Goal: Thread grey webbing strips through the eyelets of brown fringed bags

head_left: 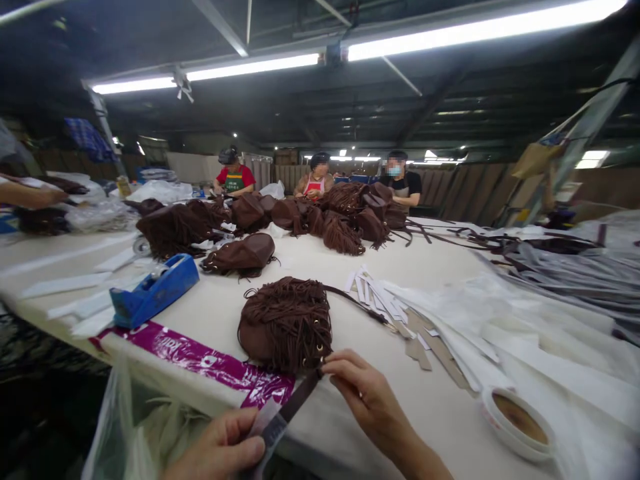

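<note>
A brown fringed bag (286, 325) lies near the front edge of the white table (350, 427). A dark brown strap (301, 395) runs from the bag toward me. My right hand (367, 397) pinches the strap close to the bag, fingers closed on it. Lower down, my left hand (220, 448) grips the strap's near end, which is wrapped in a pale clear sleeve (270, 427).
A blue tape dispenser (153, 292) and a magenta printed strip (200, 360) sit at the left front. A tape roll (517, 417) lies at the right, with white paper strips (385, 297) and card pieces behind it. More brown bags (300, 217) are piled mid-table, where three people work.
</note>
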`<state>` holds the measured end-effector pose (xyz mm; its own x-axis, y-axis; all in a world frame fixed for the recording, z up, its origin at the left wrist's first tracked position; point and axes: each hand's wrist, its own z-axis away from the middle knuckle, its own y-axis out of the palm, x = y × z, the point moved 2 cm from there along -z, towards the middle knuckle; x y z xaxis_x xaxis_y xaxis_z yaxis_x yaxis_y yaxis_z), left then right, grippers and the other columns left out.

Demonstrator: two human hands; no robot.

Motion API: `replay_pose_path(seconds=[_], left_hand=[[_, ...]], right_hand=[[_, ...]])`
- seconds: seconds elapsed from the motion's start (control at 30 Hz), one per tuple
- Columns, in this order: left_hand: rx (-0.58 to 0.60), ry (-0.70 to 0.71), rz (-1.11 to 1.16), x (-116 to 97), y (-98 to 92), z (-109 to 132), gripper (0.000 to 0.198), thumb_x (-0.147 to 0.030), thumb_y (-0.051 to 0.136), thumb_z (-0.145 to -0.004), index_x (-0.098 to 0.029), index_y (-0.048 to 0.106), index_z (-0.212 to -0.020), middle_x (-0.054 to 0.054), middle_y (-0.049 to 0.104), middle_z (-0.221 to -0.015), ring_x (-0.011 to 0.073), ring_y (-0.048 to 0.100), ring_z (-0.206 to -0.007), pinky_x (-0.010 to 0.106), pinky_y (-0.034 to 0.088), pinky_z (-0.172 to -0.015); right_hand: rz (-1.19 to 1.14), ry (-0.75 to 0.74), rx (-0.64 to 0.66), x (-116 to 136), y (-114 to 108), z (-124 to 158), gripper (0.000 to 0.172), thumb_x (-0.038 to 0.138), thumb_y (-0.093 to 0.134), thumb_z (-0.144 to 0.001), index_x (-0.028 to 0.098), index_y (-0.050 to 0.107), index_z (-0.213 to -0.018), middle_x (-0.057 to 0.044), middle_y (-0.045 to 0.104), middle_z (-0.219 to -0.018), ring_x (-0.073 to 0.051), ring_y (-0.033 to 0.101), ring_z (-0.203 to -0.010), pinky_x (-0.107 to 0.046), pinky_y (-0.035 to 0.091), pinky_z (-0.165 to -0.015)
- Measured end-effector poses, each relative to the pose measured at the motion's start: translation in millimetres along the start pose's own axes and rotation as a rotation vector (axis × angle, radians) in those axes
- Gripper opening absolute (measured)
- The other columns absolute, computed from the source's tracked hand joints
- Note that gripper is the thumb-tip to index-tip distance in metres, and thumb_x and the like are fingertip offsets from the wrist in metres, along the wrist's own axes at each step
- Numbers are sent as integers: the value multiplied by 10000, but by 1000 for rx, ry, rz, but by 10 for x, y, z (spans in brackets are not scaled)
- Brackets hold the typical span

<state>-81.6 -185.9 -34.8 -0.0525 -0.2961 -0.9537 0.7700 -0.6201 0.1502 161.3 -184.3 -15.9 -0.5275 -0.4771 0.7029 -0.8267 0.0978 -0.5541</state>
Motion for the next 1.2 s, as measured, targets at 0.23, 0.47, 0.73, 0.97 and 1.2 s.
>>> replay_pose_path(seconds=[0.23, 0.47, 0.73, 0.97, 1.2], left_hand=[[-56, -133, -90, -5, -246, 286, 444, -547, 705, -673, -147, 589, -828, 10, 634, -620, 114, 513, -530, 193, 338, -517], [-170, -169, -186, -40, -148, 267, 497, -616, 604, -721, -120, 645, -723, 52, 661, -655, 122, 497, -514, 209, 330, -508], [-210, -133, -305, -17, -46, -44, 416, -506, 559, -745, -122, 656, -620, 12, 560, -523, 128, 435, -482, 221, 292, -489], [-210, -110, -302, -78, 157, -431, 450, -555, 556, -706, -128, 639, -591, 20, 586, -512, 139, 479, -472, 223, 315, -470], [-197, -156, -244, -101, 188, -488, 561, -699, 581, -630, -139, 566, -591, 56, 637, -582, 124, 508, -444, 215, 342, -442]], right_hand=[[301, -259, 479, -84, 103, -336, 360, 85, 417, -911, 260, 603, -1165, -44, 619, -1180, -148, 629, -982, -254, 488, -855], [341, -249, 543, 39, 126, -483, 174, 117, 506, -880, 227, 639, -901, -3, 627, -1022, -113, 614, -835, -210, 443, -732], [560, -285, 626, 188, 144, -560, 104, 164, 555, -869, 212, 629, -814, 23, 598, -927, -76, 521, -620, -236, 272, -516], [555, -367, 671, 160, 174, -610, 101, 182, 577, -864, 212, 658, -811, 11, 581, -909, -85, 493, -608, -251, 236, -493], [385, -384, 645, 15, 82, -604, 251, 50, 500, -865, 206, 645, -998, -10, 591, -1001, -103, 555, -747, -208, 361, -599]])
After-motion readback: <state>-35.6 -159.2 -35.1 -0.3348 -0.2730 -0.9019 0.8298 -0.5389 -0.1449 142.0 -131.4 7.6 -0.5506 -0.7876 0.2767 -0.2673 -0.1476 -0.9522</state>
